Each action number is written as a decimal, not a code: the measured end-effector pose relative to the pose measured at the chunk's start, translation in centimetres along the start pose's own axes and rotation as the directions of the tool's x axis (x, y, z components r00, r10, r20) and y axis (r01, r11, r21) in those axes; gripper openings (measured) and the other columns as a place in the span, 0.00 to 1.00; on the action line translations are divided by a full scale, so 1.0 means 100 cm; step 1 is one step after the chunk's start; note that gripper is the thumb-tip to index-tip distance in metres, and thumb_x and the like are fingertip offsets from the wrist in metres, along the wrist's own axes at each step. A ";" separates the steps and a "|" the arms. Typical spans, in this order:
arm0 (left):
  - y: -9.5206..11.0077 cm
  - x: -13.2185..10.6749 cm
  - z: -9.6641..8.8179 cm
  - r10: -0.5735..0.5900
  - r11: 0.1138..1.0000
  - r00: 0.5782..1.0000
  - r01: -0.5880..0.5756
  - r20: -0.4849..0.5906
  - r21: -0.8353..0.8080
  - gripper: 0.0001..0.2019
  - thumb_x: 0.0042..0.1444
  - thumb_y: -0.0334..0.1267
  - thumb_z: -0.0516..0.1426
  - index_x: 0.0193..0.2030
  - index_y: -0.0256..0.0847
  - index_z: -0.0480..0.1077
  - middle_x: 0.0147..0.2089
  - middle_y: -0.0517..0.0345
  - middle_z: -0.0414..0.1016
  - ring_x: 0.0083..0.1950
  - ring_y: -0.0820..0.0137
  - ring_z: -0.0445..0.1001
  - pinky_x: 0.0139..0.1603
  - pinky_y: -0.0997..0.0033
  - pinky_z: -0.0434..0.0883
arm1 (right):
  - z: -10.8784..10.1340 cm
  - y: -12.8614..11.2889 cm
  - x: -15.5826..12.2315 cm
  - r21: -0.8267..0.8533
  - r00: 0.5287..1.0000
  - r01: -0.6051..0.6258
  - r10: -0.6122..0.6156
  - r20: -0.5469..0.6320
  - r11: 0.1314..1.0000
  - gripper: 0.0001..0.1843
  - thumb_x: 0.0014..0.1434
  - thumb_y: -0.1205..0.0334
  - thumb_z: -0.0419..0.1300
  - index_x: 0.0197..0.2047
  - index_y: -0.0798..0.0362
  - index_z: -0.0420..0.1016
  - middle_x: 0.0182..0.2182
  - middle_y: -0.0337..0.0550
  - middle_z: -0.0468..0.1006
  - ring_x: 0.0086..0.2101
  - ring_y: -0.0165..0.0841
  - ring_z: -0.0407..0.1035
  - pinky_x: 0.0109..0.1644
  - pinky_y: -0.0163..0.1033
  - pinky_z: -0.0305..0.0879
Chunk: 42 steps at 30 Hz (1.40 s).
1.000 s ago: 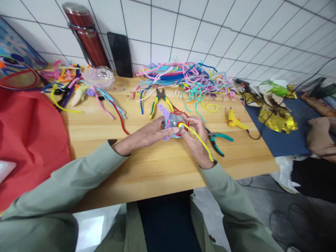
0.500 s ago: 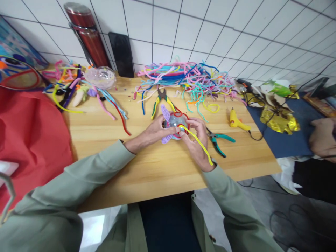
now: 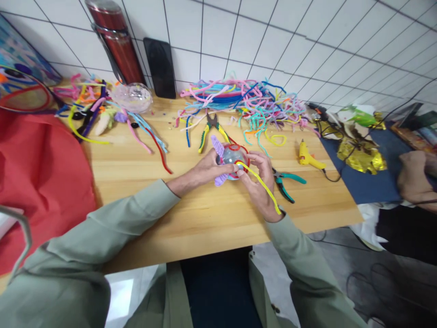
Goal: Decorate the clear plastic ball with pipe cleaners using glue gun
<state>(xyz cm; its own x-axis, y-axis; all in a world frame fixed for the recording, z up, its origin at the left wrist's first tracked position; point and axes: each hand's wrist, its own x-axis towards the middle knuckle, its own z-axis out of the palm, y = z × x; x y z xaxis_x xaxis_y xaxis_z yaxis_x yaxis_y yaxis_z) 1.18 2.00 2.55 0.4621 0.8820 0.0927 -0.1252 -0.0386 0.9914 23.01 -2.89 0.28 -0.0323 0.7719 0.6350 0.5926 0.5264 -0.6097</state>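
- Left hand (image 3: pixel 209 169), right hand (image 3: pixel 258 191): both gripping clear round plastic ball (image 3: pixel 230 156).
- Yellow fuzzy pipe cleaner (image 3: pixel 261 181) (long free tail) could peel if snagged.

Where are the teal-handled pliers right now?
In the head view, the teal-handled pliers lie on the wooden table, just to the right of the person's right hand and on the near side of the yellow glue gun.

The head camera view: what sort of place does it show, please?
Probably a craft workspace, judging by the heap of pipe cleaners, the yellow glue gun and the teal-handled pliers on the wooden table.
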 end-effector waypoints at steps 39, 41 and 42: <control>-0.020 -0.011 -0.009 0.546 0.738 0.814 -0.355 -0.198 0.573 0.41 0.58 0.65 0.76 0.72 0.51 0.75 0.66 0.44 0.82 0.81 0.40 0.72 0.85 0.23 0.68 | -0.196 0.159 0.044 -0.832 0.912 -0.190 0.407 0.047 0.521 0.30 0.68 0.66 0.59 0.71 0.61 0.80 0.65 0.70 0.85 0.64 0.59 0.78 0.73 0.63 0.72; -0.018 -0.012 -0.007 0.528 0.759 0.822 -0.346 -0.210 0.552 0.40 0.59 0.67 0.75 0.71 0.51 0.75 0.66 0.43 0.82 0.80 0.40 0.72 0.85 0.25 0.67 | -0.192 0.171 0.052 -0.865 0.862 -0.224 0.505 0.038 0.448 0.32 0.67 0.68 0.59 0.73 0.64 0.79 0.64 0.72 0.85 0.63 0.58 0.78 0.70 0.60 0.71; -0.016 -0.012 -0.007 0.517 0.772 0.829 -0.342 -0.215 0.536 0.41 0.58 0.68 0.75 0.72 0.50 0.75 0.66 0.43 0.82 0.80 0.40 0.72 0.84 0.26 0.68 | -0.189 0.175 0.054 -0.869 0.851 -0.228 0.524 0.042 0.440 0.32 0.67 0.69 0.58 0.72 0.65 0.79 0.61 0.73 0.86 0.60 0.57 0.79 0.68 0.58 0.71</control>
<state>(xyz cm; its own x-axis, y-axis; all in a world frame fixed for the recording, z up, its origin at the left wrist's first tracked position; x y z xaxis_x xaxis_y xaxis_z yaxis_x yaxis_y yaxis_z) 0.23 1.33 0.80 0.1290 0.8120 0.5692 0.2158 -0.5832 0.7831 48.42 3.73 2.05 0.2489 0.9476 0.2004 0.9672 -0.2539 -0.0010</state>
